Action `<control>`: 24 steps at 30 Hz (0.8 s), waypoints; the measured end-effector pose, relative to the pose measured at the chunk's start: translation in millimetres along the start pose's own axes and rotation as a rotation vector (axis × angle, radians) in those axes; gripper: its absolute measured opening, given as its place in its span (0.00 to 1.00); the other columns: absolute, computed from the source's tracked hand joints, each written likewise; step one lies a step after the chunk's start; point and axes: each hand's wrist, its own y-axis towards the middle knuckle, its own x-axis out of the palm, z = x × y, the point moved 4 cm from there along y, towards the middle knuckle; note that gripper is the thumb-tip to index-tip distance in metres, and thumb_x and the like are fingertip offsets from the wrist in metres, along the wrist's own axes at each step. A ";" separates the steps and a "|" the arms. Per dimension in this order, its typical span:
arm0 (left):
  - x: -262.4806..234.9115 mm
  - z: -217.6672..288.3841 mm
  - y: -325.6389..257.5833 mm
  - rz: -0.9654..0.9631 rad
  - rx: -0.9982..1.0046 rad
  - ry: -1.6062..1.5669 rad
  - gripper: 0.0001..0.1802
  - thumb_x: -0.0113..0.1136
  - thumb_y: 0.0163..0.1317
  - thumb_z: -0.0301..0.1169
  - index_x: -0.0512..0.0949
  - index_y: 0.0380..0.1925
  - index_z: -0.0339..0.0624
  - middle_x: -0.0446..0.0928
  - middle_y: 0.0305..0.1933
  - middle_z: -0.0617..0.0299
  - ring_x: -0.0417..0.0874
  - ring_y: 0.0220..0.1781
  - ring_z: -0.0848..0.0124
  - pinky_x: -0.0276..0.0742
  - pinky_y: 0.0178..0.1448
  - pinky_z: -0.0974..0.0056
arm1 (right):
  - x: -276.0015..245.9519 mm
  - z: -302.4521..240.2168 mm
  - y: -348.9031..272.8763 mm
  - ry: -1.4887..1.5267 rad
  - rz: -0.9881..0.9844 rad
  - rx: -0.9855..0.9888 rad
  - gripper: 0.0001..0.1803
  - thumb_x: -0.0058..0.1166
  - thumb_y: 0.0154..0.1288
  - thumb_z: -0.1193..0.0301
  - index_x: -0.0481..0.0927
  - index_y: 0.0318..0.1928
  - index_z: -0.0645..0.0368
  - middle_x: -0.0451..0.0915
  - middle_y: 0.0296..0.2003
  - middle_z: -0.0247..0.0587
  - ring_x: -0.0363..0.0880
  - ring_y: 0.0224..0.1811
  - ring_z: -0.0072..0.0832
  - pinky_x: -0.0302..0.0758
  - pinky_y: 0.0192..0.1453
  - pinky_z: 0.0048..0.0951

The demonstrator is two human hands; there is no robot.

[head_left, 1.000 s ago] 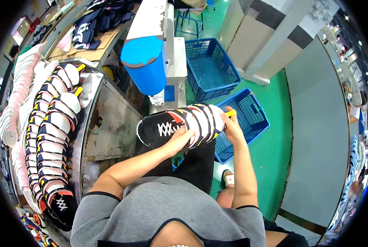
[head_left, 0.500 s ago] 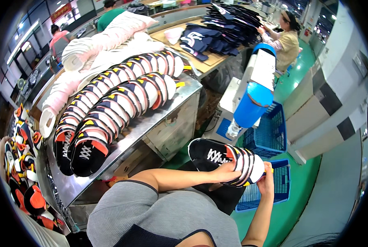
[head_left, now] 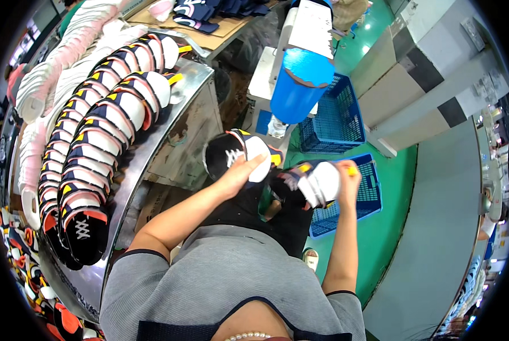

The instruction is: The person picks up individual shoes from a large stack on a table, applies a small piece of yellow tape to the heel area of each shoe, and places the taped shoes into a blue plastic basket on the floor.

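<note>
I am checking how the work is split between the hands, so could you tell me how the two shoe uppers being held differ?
The left hand holds one shoe upper showing its black front with white lacing. The right hand holds the other shoe upper showing mostly its white side panel. The left one sits higher, nearer the metal table; the right one hangs over the blue basket. Both share black, white and yellow colouring.

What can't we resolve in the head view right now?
- Left hand: covers part of the shoe upper; grip underneath hidden.
- Right hand: fingers wrap behind the second upper; its far side unseen.
- Blue basket: contents hidden by hand and upper.
- Metal table: near end cut by the fisheye rim.
</note>
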 end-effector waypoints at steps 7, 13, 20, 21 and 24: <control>-8.2 9.4 45.4 0.091 0.118 0.260 0.19 0.53 0.65 0.41 0.74 0.47 0.37 0.76 0.42 0.66 0.74 0.43 0.79 0.69 0.48 0.72 | 135.1 -64.4 -1.9 -0.347 -0.391 -0.052 0.25 0.65 0.52 0.57 0.74 0.44 0.60 0.80 0.28 0.47 0.80 0.29 0.35 0.74 0.36 0.32; -14.7 10.2 73.5 0.086 0.093 0.229 0.17 0.56 0.63 0.37 0.74 0.47 0.37 0.76 0.43 0.67 0.74 0.44 0.79 0.69 0.48 0.71 | 148.3 -38.1 33.2 -0.309 -0.332 -0.125 0.18 0.52 0.63 0.59 0.77 0.41 0.62 0.80 0.28 0.55 0.80 0.31 0.47 0.74 0.38 0.38; -26.2 -3.8 106.6 0.227 0.145 -0.037 0.15 0.56 0.62 0.33 0.76 0.45 0.34 0.78 0.40 0.64 0.78 0.41 0.76 0.71 0.46 0.70 | 155.2 -14.8 69.2 -0.176 -0.455 0.009 0.16 0.53 0.62 0.63 0.78 0.41 0.65 0.80 0.29 0.47 0.78 0.30 0.32 0.72 0.38 0.31; -23.7 -1.4 109.4 0.288 0.118 -0.062 0.13 0.54 0.61 0.30 0.76 0.43 0.34 0.79 0.38 0.62 0.80 0.39 0.73 0.72 0.44 0.69 | 153.1 -16.1 73.7 -0.174 -0.457 0.008 0.16 0.53 0.62 0.63 0.78 0.41 0.65 0.80 0.29 0.47 0.78 0.30 0.32 0.72 0.38 0.31; -21.4 -4.5 124.4 0.339 -0.161 -0.302 0.13 0.52 0.60 0.30 0.76 0.41 0.35 0.80 0.38 0.59 0.81 0.38 0.68 0.74 0.43 0.66 | 141.6 -9.4 82.0 -0.055 -0.578 0.153 0.15 0.53 0.62 0.66 0.78 0.40 0.66 0.79 0.29 0.38 0.73 0.29 0.22 0.71 0.34 0.26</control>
